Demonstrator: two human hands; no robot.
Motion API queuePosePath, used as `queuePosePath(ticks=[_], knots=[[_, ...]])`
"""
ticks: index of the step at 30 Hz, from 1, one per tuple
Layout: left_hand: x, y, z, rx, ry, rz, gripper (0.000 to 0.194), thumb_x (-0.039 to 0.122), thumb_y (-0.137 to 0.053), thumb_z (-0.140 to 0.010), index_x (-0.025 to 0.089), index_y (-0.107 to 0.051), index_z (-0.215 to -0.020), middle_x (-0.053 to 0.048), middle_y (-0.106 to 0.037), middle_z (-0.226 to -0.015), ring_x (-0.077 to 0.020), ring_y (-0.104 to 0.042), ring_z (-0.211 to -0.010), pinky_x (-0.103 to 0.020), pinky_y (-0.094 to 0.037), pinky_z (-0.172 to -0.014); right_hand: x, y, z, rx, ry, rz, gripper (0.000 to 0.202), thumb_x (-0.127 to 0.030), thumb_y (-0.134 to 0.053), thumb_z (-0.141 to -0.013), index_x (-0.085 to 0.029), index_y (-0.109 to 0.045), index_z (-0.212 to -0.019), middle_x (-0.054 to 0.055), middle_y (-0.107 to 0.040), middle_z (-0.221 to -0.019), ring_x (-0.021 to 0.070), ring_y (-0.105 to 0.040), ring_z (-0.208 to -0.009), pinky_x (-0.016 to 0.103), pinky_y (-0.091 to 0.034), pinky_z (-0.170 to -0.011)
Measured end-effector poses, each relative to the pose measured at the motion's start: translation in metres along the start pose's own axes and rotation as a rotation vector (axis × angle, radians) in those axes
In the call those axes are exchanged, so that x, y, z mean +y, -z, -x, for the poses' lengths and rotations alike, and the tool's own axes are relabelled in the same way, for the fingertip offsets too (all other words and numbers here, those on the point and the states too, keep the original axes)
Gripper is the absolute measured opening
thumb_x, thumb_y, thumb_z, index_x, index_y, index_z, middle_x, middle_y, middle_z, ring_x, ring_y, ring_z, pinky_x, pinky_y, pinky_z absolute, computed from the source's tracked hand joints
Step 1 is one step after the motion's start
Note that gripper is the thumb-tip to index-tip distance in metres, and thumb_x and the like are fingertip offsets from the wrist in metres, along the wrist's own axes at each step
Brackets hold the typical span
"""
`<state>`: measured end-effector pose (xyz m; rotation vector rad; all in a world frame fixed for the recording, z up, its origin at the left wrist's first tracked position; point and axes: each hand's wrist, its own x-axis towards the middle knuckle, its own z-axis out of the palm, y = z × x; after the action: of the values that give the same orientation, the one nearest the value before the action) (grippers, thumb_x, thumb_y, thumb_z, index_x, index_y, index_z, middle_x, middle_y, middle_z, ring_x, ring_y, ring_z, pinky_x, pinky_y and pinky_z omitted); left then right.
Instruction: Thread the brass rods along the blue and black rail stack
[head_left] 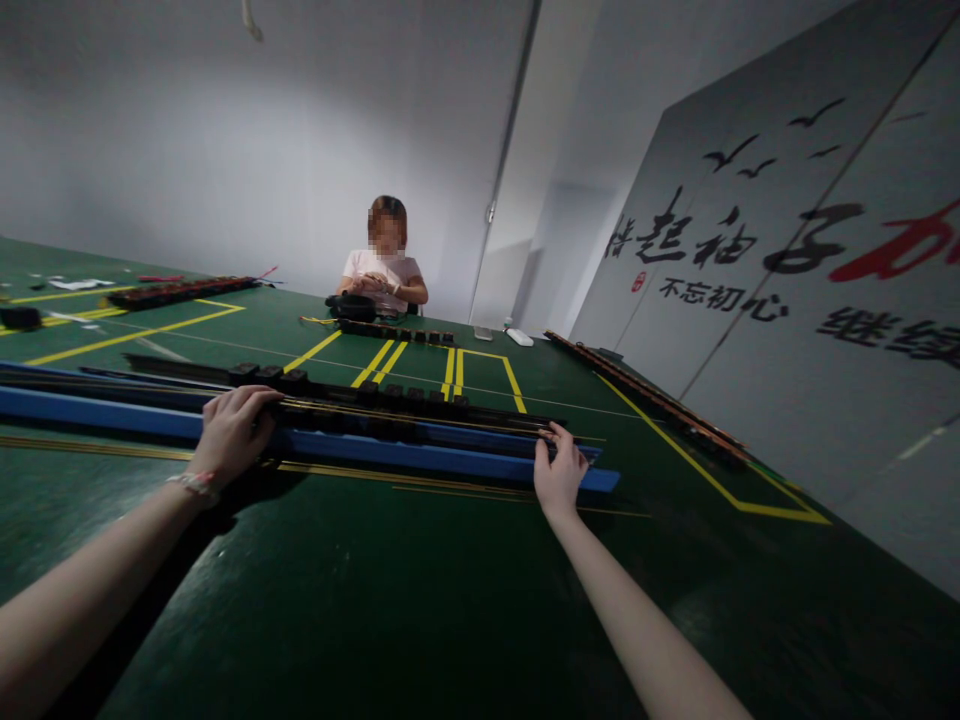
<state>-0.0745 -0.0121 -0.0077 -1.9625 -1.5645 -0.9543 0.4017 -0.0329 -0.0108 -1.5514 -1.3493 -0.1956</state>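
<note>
A long blue channel (420, 458) lies across the green table (420, 600), with thin dark and yellowish rods (450, 419) along it. My left hand (234, 430) has its fingers curled over the channel's left part, on the rods; its fingertips are partly hidden. Near the right end, my right hand (560, 468) has thumb and fingers bent together around the rod ends, too small to make out exactly. Black blocks (390, 397) sit in a row just behind the channel. Several yellowish rods (337, 468) lie on the table along its near side.
Across the table sits a person (384, 275), hands together. Dark strips with wires lie at the back left (184, 292), back middle (397, 332) and right (645, 392). Yellow tape (675, 450) marks the tabletop. A white object (519, 337) lies near the far edge.
</note>
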Motion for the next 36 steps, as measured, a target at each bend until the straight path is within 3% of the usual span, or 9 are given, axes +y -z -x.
queuePosePath(ticks=[5,17,22,28,36], knots=[[-0.001,0.000,0.000,-0.007,-0.003,0.001,0.031,0.028,-0.034,-0.091,0.016,-0.055,-0.112,-0.011,-0.057,-0.117,-0.0238,-0.049,-0.109,-0.039,-0.029,-0.093,0.008,0.002,-0.005,0.131,-0.214,-0.135,0.046,-0.034,-0.042,-0.083,-0.016,-0.043,-0.125,0.012,-0.064,-0.120,0.0260,-0.057,-0.111,0.046,-0.027,-0.100],[-0.004,-0.004,0.001,0.007,-0.016,-0.018,0.032,0.027,-0.034,-0.092,0.016,-0.055,-0.113,-0.010,-0.058,-0.117,-0.0238,-0.049,-0.108,-0.038,-0.030,-0.092,0.005,0.004,-0.006,0.136,-0.170,-0.174,0.037,-0.035,-0.042,-0.081,-0.017,-0.051,-0.113,0.012,-0.065,-0.118,0.0264,-0.059,-0.108,0.047,-0.027,-0.100],[-0.004,-0.004,0.001,0.025,-0.022,-0.020,0.033,0.028,-0.034,-0.091,0.016,-0.056,-0.113,-0.010,-0.059,-0.116,-0.0245,-0.050,-0.107,-0.038,-0.031,-0.092,0.003,0.004,-0.004,0.051,-0.049,-0.160,0.035,-0.034,-0.041,-0.085,-0.017,-0.055,-0.112,0.012,-0.066,-0.116,0.0257,-0.059,-0.109,0.047,-0.032,-0.099],[-0.003,-0.004,0.001,0.017,-0.018,-0.030,0.035,0.028,-0.033,-0.091,0.017,-0.055,-0.116,-0.010,-0.059,-0.117,-0.0253,-0.050,-0.108,-0.039,-0.031,-0.092,-0.003,0.002,0.002,-0.118,0.198,-0.057,0.036,-0.032,-0.039,-0.090,-0.017,-0.058,-0.117,0.011,-0.065,-0.115,0.0233,-0.056,-0.109,0.044,-0.040,-0.097],[0.008,0.000,0.001,-0.028,-0.113,0.010,0.045,0.025,-0.035,-0.090,0.012,-0.044,-0.132,-0.016,-0.054,-0.127,-0.0262,-0.049,-0.115,-0.042,-0.033,-0.098,-0.016,0.006,0.007,-0.363,0.479,0.106,0.048,-0.033,-0.036,-0.093,-0.020,-0.042,-0.139,0.012,-0.057,-0.128,0.0243,-0.054,-0.114,0.044,-0.045,-0.096]])
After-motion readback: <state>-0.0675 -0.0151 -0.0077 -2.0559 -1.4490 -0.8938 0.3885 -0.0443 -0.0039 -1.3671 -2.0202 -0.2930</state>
